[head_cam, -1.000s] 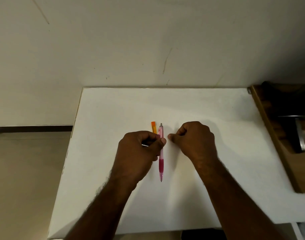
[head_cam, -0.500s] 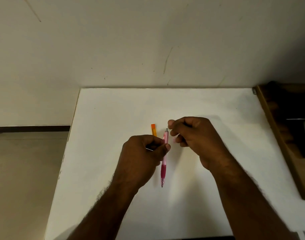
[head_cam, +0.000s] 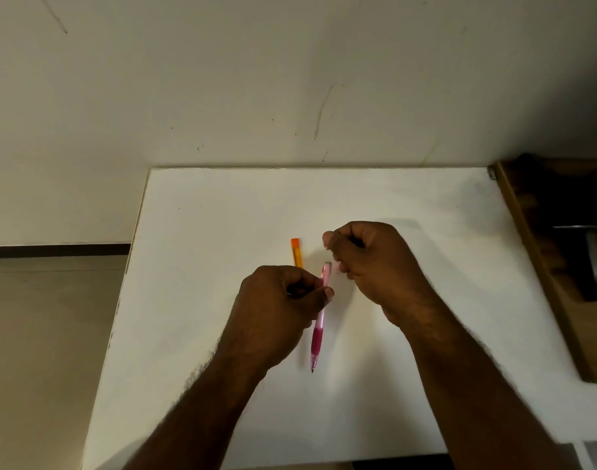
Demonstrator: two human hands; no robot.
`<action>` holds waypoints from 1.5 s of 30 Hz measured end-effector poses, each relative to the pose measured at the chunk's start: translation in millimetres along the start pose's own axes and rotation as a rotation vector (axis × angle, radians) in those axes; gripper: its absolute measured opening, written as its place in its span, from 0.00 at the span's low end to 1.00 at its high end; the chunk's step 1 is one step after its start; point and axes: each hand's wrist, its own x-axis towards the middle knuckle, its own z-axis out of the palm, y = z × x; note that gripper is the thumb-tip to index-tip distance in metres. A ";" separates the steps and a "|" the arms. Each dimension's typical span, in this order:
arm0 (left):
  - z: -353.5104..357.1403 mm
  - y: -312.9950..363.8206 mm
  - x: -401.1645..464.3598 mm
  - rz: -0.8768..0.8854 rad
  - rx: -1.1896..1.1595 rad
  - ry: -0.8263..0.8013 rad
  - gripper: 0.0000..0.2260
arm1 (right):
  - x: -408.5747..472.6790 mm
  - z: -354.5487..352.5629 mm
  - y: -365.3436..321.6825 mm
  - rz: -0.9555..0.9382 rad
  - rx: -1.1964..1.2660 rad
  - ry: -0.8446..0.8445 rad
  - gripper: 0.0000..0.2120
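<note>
White table (head_cam: 222, 215), small orange tube (head_cam: 297, 252) on it

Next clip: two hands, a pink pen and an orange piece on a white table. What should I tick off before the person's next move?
1. Left hand grips the pink pen round its upper half: ok.
2. Pen's tip points toward the person, free of both hands: ok.
3. Right hand is close to the pen's top end: ok.
4. Right hand's curled fingers hold some small part: cannot tell.
5. Orange piece lies on the table just beyond the left hand, apart from the pen: ok.
6. Pen is lifted off the table: cannot tell.
</note>
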 end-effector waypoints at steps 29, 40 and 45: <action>-3.1 -4.0 -1.1 -0.003 -0.117 -0.019 0.06 | -57.6 -8.6 -3.0 0.190 -0.056 -0.181 0.04; 0.6 -6.4 12.1 0.030 -0.010 0.179 0.07 | -36.0 0.1 3.3 0.124 -0.254 -0.152 0.10; 2.7 -13.4 19.7 0.150 0.377 0.399 0.12 | -28.5 8.1 6.8 0.096 -0.443 -0.112 0.12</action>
